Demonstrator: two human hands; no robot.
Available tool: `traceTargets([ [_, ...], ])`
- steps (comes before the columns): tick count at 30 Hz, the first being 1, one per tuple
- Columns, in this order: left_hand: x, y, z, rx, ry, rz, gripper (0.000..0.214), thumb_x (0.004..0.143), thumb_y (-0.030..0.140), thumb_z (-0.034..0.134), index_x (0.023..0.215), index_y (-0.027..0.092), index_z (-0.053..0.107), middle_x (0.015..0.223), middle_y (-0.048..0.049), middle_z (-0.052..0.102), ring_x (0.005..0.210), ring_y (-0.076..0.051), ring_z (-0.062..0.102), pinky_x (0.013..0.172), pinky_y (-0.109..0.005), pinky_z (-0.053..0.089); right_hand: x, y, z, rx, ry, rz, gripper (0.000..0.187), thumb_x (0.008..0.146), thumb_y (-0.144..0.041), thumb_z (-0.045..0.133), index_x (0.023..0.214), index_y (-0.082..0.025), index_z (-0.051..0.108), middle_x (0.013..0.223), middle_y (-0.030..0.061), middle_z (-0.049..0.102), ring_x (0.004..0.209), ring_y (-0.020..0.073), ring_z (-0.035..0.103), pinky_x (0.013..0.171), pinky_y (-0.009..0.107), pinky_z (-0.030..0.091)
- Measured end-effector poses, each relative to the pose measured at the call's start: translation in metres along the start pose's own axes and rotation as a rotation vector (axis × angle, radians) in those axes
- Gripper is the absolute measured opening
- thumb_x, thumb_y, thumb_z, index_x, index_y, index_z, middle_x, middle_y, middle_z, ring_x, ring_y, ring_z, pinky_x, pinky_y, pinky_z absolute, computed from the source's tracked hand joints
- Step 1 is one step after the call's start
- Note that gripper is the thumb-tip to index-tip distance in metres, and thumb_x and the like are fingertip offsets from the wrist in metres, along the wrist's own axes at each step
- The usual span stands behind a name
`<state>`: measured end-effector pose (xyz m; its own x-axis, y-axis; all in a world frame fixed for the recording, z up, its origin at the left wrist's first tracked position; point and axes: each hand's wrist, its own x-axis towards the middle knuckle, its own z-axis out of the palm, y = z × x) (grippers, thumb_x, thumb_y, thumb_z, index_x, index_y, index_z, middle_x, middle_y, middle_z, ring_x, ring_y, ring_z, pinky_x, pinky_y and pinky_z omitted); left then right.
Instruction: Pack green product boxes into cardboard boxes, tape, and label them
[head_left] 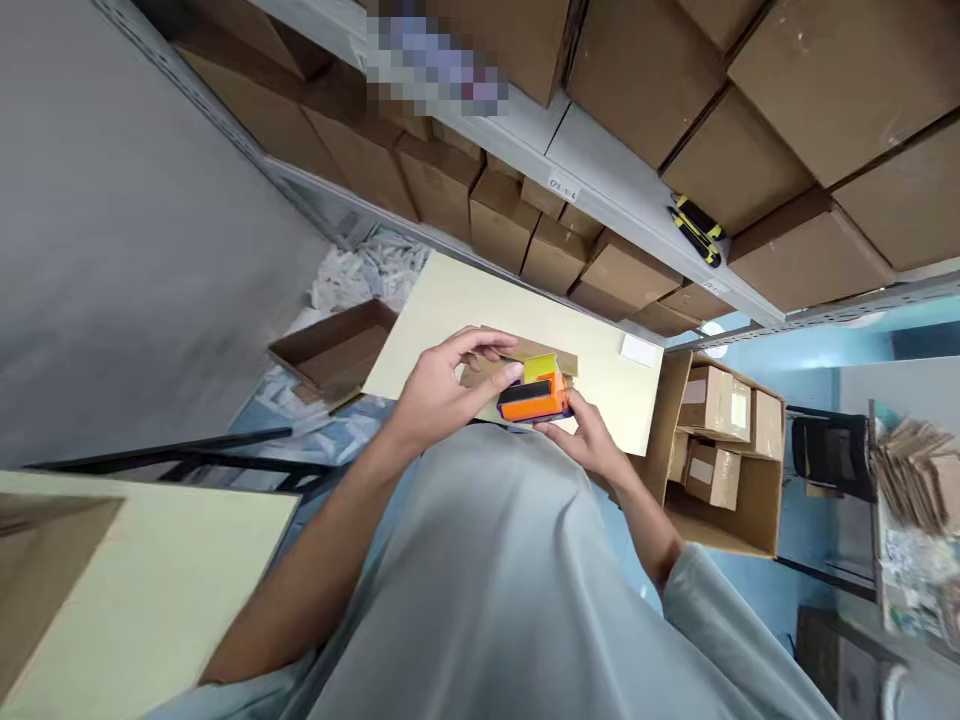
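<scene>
While between the fingers [508, 377] — orange box [534, 408].

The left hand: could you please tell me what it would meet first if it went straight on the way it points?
Most likely the small orange box at its yellow flap, which sits just ahead of the left hand; depth is unclear, so the two may be touching.

An orange box [534, 396] with a black panel [525, 393] and yellow-green flap [540, 367] is held over the pale tabletop [607, 410].
</scene>
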<state>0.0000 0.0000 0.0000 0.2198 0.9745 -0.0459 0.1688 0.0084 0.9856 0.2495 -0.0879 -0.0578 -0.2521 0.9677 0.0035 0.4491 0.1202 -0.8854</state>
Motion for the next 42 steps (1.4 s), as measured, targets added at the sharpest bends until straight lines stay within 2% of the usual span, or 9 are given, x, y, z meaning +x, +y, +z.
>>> traceTargets([
  [4, -0.010, -0.005, 0.001, 0.011, -0.075, -0.094, 0.044, 0.089, 0.065, 0.081, 0.096, 0.023, 0.084, 0.098, -0.0082, 0.083, 0.090, -0.024, 0.072, 0.087, -0.037, 0.062, -0.007, -0.001, -0.009, -0.070, -0.032, 0.031, 0.045, 0.107, -0.068, 0.076, 0.115, -0.024, 0.070, 0.106, 0.0075, 0.076, 0.095, 0.0257, 0.070, 0.088, 0.037, 0.059],
  [11, -0.019, -0.019, 0.001, -0.160, -0.080, -0.269, 0.071, 0.074, 0.073, 0.096, 0.122, 0.022, 0.084, 0.103, -0.0102, 0.084, 0.097, -0.027, 0.078, 0.089, -0.038, 0.066, -0.007, 0.004, -0.017, -0.152, -0.107, 0.010, 0.043, 0.110, -0.067, 0.071, 0.114, -0.024, 0.071, 0.106, 0.0091, 0.076, 0.097, 0.0266, 0.068, 0.092, 0.040, 0.060],
  [17, -0.020, -0.034, -0.008, -0.156, -0.140, -0.272, 0.056, 0.075, 0.077, 0.092, 0.088, 0.023, 0.084, 0.099, -0.0106, 0.083, 0.097, -0.029, 0.078, 0.090, -0.040, 0.068, 0.001, 0.002, -0.020, -0.213, -0.196, 0.037, 0.044, 0.108, -0.068, 0.074, 0.108, -0.024, 0.070, 0.105, 0.0092, 0.076, 0.096, 0.0261, 0.068, 0.092, 0.039, 0.060],
  [25, -0.022, -0.060, -0.004, -0.183, 0.077, -0.350, 0.035, 0.080, 0.056, 0.091, 0.088, 0.023, 0.083, 0.092, -0.0077, 0.084, 0.089, -0.026, 0.079, 0.083, -0.036, 0.069, 0.025, 0.001, -0.012, -0.213, -0.313, 0.181, 0.053, 0.104, -0.076, 0.072, 0.104, -0.024, 0.067, 0.093, 0.0053, 0.073, 0.084, 0.0238, 0.068, 0.079, 0.034, 0.055],
  [29, -0.015, -0.086, -0.013, -0.163, 0.237, -0.365, 0.029, 0.081, 0.050, 0.088, 0.088, 0.023, 0.084, 0.091, -0.0070, 0.084, 0.086, -0.024, 0.078, 0.081, -0.035, 0.068, 0.041, -0.005, -0.022, -0.099, -0.469, 0.325, 0.055, 0.103, -0.078, 0.072, 0.107, -0.023, 0.070, 0.097, 0.0045, 0.077, 0.084, 0.0230, 0.071, 0.076, 0.033, 0.056],
  [32, -0.003, -0.115, -0.030, -0.217, 0.358, -0.393, 0.031, 0.079, 0.051, 0.089, 0.090, 0.022, 0.084, 0.093, -0.0069, 0.085, 0.087, -0.024, 0.078, 0.084, -0.036, 0.066, 0.056, -0.009, -0.049, -0.048, -0.583, 0.454, 0.055, 0.102, -0.076, 0.076, 0.107, -0.021, 0.073, 0.099, 0.0053, 0.081, 0.086, 0.0231, 0.074, 0.076, 0.033, 0.058],
  [35, 0.009, -0.146, -0.040, -0.304, 0.349, -0.455, 0.034, 0.075, 0.053, 0.091, 0.087, 0.022, 0.082, 0.089, -0.0066, 0.083, 0.080, -0.022, 0.074, 0.077, -0.035, 0.064, 0.078, -0.008, -0.079, 0.026, -0.647, 0.605, 0.056, 0.095, -0.074, 0.086, 0.105, -0.020, 0.074, 0.098, 0.0070, 0.083, 0.087, 0.0231, 0.077, 0.077, 0.033, 0.061],
  [38, 0.019, -0.171, -0.034, -0.370, 0.314, -0.522, 0.034, 0.074, 0.053, 0.091, 0.085, 0.022, 0.080, 0.081, -0.0050, 0.079, 0.071, -0.019, 0.067, 0.068, -0.032, 0.061, 0.105, 0.001, -0.093, 0.088, -0.722, 0.738, 0.060, 0.089, -0.071, 0.093, 0.107, -0.017, 0.074, 0.097, 0.0087, 0.085, 0.087, 0.0224, 0.080, 0.077, 0.032, 0.064],
  [42, 0.027, -0.195, -0.018, -0.468, 0.339, -0.584, 0.033, 0.075, 0.052, 0.090, 0.083, 0.022, 0.077, 0.081, -0.0039, 0.077, 0.073, -0.018, 0.068, 0.073, -0.031, 0.064, 0.135, 0.022, -0.086, 0.114, -0.799, 0.844, 0.066, 0.085, -0.075, 0.095, 0.107, -0.016, 0.075, 0.096, 0.0093, 0.086, 0.086, 0.0211, 0.081, 0.078, 0.030, 0.067],
])
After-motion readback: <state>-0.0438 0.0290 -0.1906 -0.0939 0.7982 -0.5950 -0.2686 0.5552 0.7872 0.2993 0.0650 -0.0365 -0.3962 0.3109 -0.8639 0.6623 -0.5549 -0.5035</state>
